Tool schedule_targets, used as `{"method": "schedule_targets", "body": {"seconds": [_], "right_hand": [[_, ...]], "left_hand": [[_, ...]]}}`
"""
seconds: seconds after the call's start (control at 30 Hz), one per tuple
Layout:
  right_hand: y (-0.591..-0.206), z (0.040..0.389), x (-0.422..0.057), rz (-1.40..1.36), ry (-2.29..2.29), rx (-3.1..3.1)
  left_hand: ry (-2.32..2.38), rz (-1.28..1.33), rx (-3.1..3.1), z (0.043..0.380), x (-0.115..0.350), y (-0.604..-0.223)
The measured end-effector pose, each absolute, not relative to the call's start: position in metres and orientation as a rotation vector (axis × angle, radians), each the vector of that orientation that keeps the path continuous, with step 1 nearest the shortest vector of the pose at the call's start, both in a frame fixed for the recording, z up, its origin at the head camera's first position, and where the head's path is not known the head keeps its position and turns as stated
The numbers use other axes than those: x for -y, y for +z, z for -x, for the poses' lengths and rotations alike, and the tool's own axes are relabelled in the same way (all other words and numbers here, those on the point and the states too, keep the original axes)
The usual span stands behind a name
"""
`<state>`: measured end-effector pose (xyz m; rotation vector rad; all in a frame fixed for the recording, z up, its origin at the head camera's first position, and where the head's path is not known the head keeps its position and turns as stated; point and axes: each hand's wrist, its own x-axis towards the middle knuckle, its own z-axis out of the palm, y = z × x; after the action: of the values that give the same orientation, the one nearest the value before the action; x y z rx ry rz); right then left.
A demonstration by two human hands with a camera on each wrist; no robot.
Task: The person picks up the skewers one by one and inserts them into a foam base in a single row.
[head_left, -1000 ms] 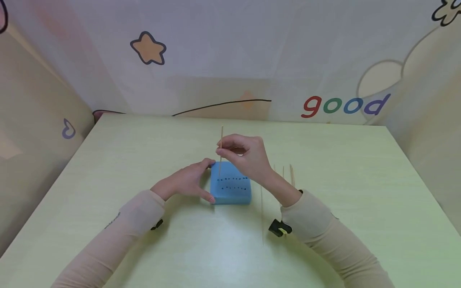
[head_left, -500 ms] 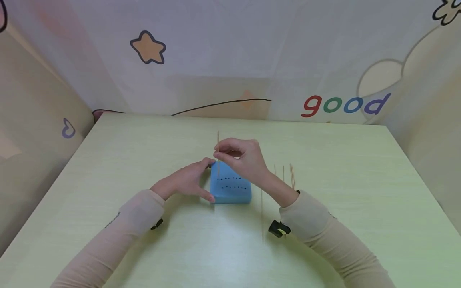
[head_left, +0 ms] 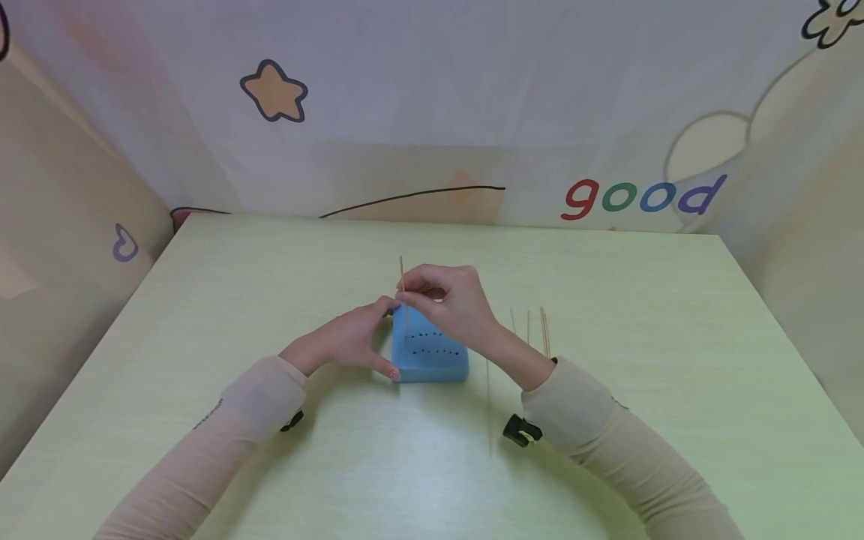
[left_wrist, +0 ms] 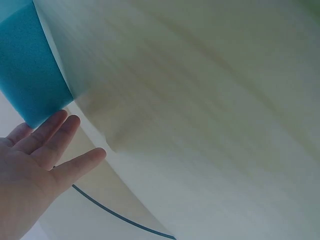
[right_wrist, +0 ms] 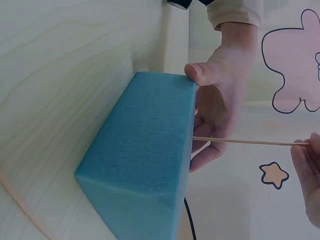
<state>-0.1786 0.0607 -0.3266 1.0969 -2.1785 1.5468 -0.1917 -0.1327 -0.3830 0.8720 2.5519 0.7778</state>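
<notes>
Pinching stick (right_wrist: 240,141) in right hand (head_left: 454,300), clasping block (head_left: 432,374) along left side with left hand (head_left: 347,340); could bend or snap stick by pressing off-axis.

One word, on the backdrop (head_left: 398,90), right of centre and just above the table's (head_left: 641,300) far edge: "good" (head_left: 643,199), lowercase, slanting; g red, first o green, second o blue, d purple. One line of small dark lettering (head_left: 208,414), on the left sleeve (head_left: 182,465) beside the cuff; too small to read from where I stand. One short dark mark (head_left: 619,403), on the right sleeve (head_left: 648,450) near its cuff; whether lettering, cannot be told.
</notes>
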Motion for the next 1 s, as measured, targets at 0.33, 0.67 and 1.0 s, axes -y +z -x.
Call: {"method": "schedule_targets", "body": {"seconds": [0.33, 0.67, 1.0], "right_hand": [[-0.327, 0.179, -0.061, -1.084, 1.557, 2.196], [-0.321, 0.173, -0.076, -1.080, 1.653, 2.257], [-0.324, 0.165, -0.107, -1.014, 1.578, 2.329]], "left_hand": [[0.792, -0.865, -2.543, 0.191, 0.134, -0.385], [0.806, -0.850, -2.548, 0.191, 0.133, -0.382], [0.812, -0.826, -2.544, 0.191, 0.131, -0.382]]}}
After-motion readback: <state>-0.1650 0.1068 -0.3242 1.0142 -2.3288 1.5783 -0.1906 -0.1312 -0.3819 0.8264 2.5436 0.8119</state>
